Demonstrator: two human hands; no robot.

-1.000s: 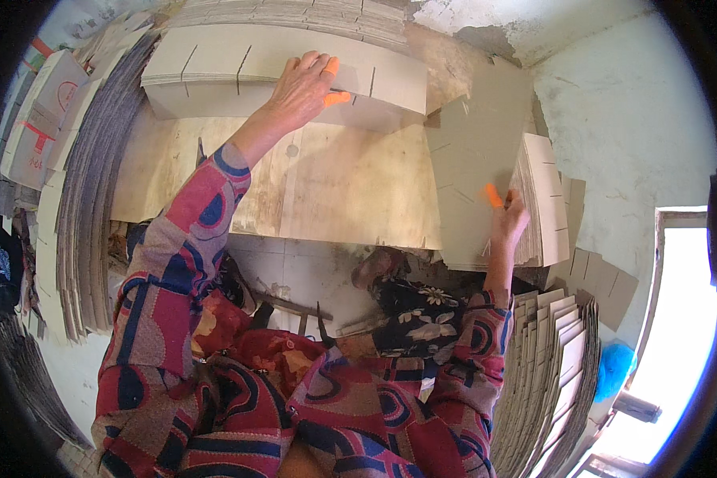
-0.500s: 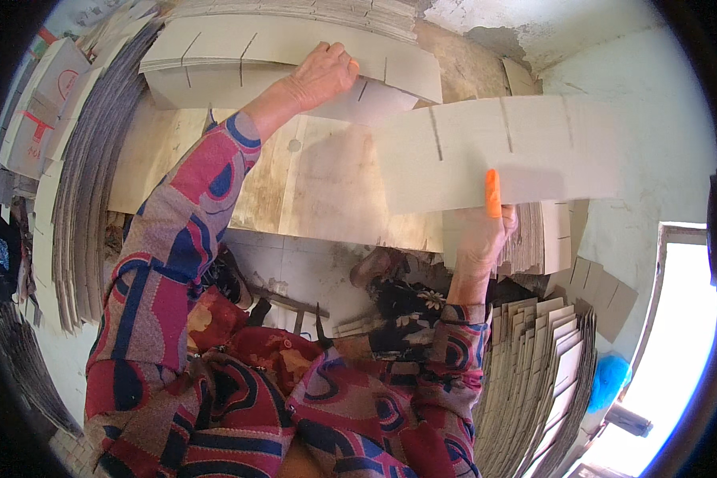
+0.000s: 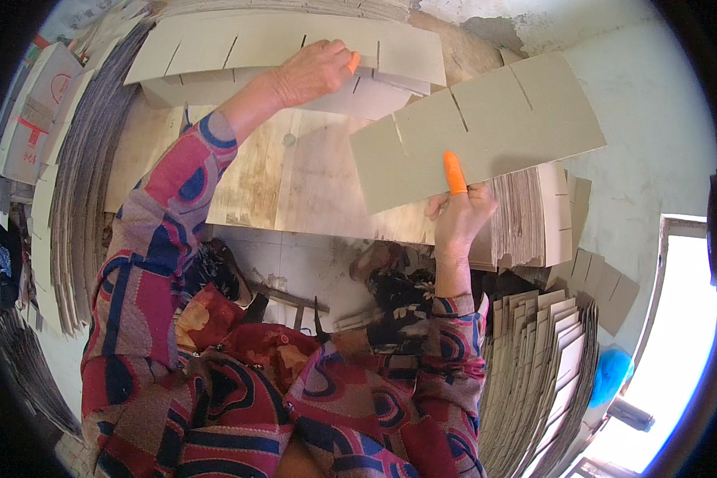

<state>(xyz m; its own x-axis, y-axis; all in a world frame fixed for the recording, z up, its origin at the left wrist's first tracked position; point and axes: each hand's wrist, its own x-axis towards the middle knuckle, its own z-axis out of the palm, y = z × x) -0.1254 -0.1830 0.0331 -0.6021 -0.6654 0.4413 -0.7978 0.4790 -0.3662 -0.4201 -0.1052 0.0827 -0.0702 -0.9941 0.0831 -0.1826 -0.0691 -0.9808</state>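
My right hand [image 3: 464, 213] is closed on the lower edge of a slotted cardboard divider strip [image 3: 526, 123]. An orange finger cot [image 3: 454, 171] covers its thumb, which lies against the board. The strip is tilted, its right end higher, with several slots cut from the upper edge. At the back of the wooden board [image 3: 319, 175], my left hand [image 3: 317, 73] has its fingers curled at the lower edge of another slotted cardboard strip [image 3: 207, 48]. An orange cot [image 3: 354, 62] shows on one digit. More slotted cardboard [image 3: 342, 97] lies beneath that strip; the left fingertips are partly hidden.
Tall cardboard stacks stand at the left [image 3: 88, 175] and lower right [image 3: 534, 374]. Beyond my right hand sits another cardboard pile [image 3: 522, 219]. A white carton [image 3: 36, 119], a blue bag [image 3: 611, 377] and a bright doorway [image 3: 685, 319] lie toward the sides.
The strip in my right hand has swung from nearly level to tilted, and its left end has moved left and down. My left hand has shifted slightly left.
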